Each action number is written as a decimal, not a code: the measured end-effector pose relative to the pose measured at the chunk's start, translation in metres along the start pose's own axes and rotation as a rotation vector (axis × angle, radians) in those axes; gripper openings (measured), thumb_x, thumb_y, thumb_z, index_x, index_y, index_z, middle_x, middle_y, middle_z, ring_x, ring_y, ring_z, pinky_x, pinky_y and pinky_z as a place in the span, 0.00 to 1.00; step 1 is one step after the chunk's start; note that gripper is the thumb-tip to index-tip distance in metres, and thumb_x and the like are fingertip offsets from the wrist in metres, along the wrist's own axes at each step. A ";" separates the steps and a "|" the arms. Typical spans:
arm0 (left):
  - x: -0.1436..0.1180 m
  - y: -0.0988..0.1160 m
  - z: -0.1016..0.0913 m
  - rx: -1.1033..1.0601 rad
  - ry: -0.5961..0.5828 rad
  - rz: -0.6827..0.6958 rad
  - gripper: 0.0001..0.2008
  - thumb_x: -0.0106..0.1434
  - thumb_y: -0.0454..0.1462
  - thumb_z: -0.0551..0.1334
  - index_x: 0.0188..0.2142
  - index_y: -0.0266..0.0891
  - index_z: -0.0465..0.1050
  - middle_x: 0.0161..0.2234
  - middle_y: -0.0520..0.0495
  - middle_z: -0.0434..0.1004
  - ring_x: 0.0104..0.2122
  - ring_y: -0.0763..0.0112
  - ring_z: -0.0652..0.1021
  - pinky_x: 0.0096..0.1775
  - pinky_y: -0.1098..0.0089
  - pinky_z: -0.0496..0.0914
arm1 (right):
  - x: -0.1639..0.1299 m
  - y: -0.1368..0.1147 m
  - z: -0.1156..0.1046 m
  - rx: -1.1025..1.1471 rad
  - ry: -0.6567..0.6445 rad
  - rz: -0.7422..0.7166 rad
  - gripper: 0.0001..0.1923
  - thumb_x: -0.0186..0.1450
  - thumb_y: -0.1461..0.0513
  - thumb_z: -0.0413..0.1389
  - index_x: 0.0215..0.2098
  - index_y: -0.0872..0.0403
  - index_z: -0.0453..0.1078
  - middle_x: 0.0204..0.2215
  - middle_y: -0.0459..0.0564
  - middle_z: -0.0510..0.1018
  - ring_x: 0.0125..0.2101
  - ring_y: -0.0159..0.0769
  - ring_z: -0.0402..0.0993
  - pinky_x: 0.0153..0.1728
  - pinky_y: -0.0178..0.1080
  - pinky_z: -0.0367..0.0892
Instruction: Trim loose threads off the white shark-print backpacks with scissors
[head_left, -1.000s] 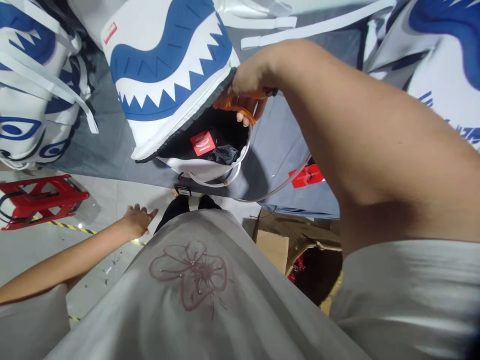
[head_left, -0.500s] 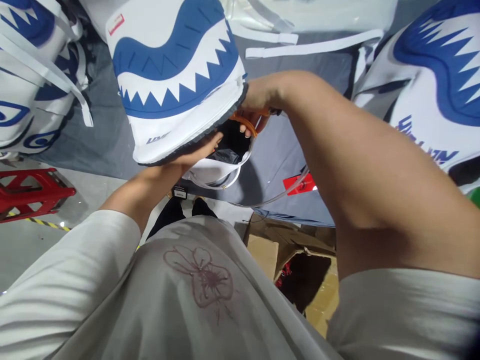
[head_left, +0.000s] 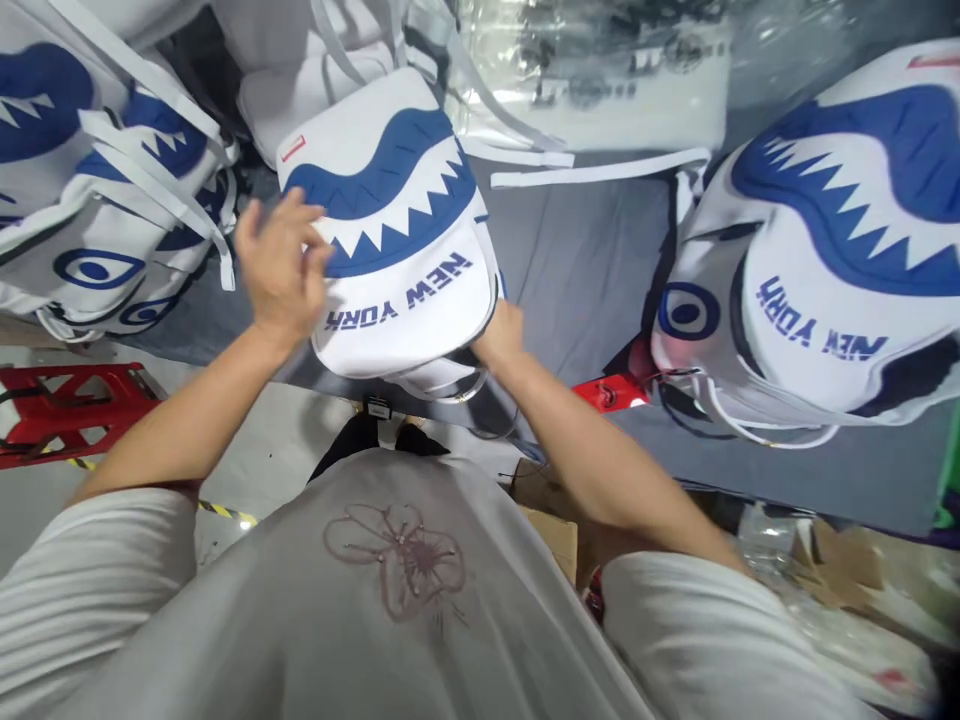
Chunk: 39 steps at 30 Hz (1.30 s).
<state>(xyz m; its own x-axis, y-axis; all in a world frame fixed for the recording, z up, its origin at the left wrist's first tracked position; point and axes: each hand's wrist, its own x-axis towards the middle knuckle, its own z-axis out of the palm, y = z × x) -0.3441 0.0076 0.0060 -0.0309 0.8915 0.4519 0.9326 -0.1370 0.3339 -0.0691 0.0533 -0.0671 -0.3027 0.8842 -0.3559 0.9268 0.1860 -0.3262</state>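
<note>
On the grey table (head_left: 585, 270), right in front of the person, a white shark backpack (head_left: 397, 250) is lying. Their right hand (head_left: 501, 338) is gripping its near bottom corner, while the left hand (head_left: 279, 262), fingers spread, is hovering over its left side.

Right hand (head_left: 501, 335) fingers hidden under backpack (head_left: 397, 260); left hand (head_left: 279, 262) motion-blurred; right-side backpack (head_left: 817, 250) cropped

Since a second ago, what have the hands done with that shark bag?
The bag's flap, held up before, now lies closed. The left hand rose from hanging low to hover at the flap. The right hand dropped to the bag's lower edge; its orange scissors are out of sight. The neighbouring bags stayed put.
</note>
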 end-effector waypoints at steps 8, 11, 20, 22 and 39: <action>-0.112 -0.072 -0.052 0.278 -0.351 -0.312 0.49 0.55 0.56 0.65 0.65 0.27 0.53 0.69 0.22 0.39 0.68 0.31 0.43 0.60 0.31 0.48 | 0.001 -0.015 0.049 0.451 0.230 0.093 0.17 0.66 0.63 0.53 0.50 0.62 0.74 0.49 0.61 0.78 0.50 0.48 0.73 0.52 0.44 0.67; -0.107 -0.037 -0.014 0.033 -0.558 0.105 0.34 0.55 0.46 0.67 0.60 0.38 0.65 0.67 0.32 0.55 0.68 0.40 0.53 0.63 0.41 0.50 | 0.000 -0.033 0.055 0.587 0.307 0.137 0.19 0.67 0.62 0.54 0.54 0.62 0.70 0.51 0.60 0.77 0.51 0.43 0.73 0.52 0.41 0.68; 0.070 -0.048 0.029 -0.333 -0.050 -0.163 0.10 0.65 0.42 0.59 0.40 0.40 0.75 0.31 0.49 0.74 0.40 0.64 0.77 0.47 0.65 0.69 | -0.065 -0.083 0.060 -0.200 -0.048 0.365 0.17 0.74 0.53 0.43 0.49 0.57 0.64 0.35 0.59 0.79 0.35 0.46 0.79 0.31 0.38 0.63; 0.076 -0.051 0.034 -0.391 -0.066 -0.107 0.09 0.64 0.43 0.61 0.39 0.41 0.74 0.31 0.51 0.74 0.40 0.66 0.76 0.45 0.68 0.68 | -0.078 -0.088 0.068 -0.239 -0.138 0.245 0.17 0.74 0.53 0.43 0.49 0.57 0.64 0.35 0.60 0.79 0.35 0.46 0.79 0.30 0.38 0.61; 0.067 -0.035 0.056 -0.558 -0.164 -0.143 0.17 0.64 0.45 0.62 0.49 0.39 0.68 0.36 0.50 0.77 0.37 0.71 0.77 0.43 0.71 0.69 | -0.030 -0.089 0.120 0.044 0.253 0.487 0.18 0.75 0.56 0.43 0.53 0.62 0.63 0.37 0.58 0.79 0.34 0.39 0.74 0.30 0.35 0.52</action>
<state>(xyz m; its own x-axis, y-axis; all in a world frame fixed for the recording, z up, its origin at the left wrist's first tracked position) -0.3584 0.0961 -0.0221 -0.0450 0.9667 0.2518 0.5921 -0.1772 0.7861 -0.1693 -0.0412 -0.1325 0.2262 0.9401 -0.2550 0.9348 -0.2832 -0.2146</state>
